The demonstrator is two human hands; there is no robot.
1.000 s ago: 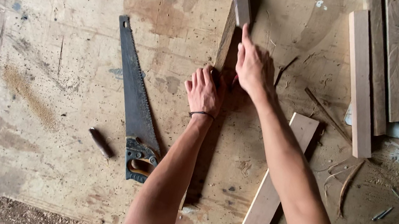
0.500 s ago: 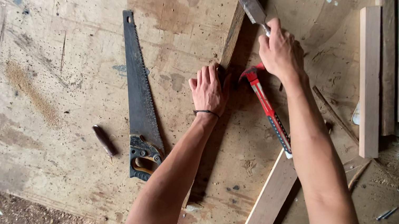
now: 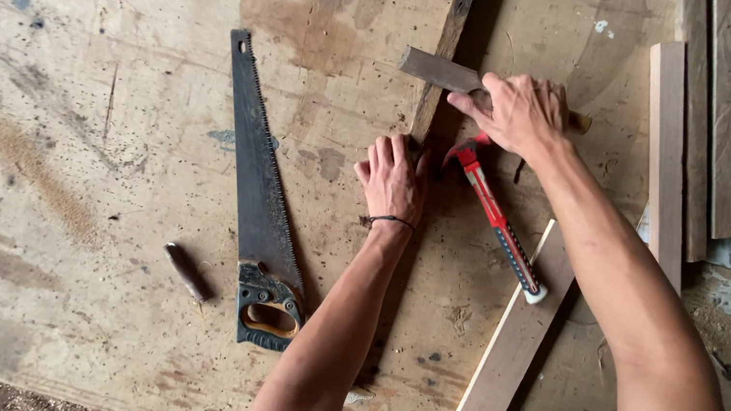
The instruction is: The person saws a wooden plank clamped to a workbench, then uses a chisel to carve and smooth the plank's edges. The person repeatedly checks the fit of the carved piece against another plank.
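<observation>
My left hand (image 3: 392,178) lies flat, pressing on a long dark wooden strip (image 3: 447,42) that runs up the plywood table (image 3: 93,74). My right hand (image 3: 519,113) grips a flat metal blade (image 3: 436,70) with a wooden handle. The blade points left, and its tip lies across the dark strip just above my left fingers. Just under my right hand, a hammer with a red and black handle (image 3: 498,222) lies slanted on the table.
A hand saw (image 3: 255,193) lies left of my left arm, teeth to the right. A small dark peg (image 3: 187,271) rests near its handle. A pale plank (image 3: 504,365) slants under my right arm. Several boards (image 3: 689,139) are stacked at the right.
My right hand has swung the blade from pointing up along the strip to lying across it. The hammer, unseen a second ago, now shows below that hand. My left hand stays put.
</observation>
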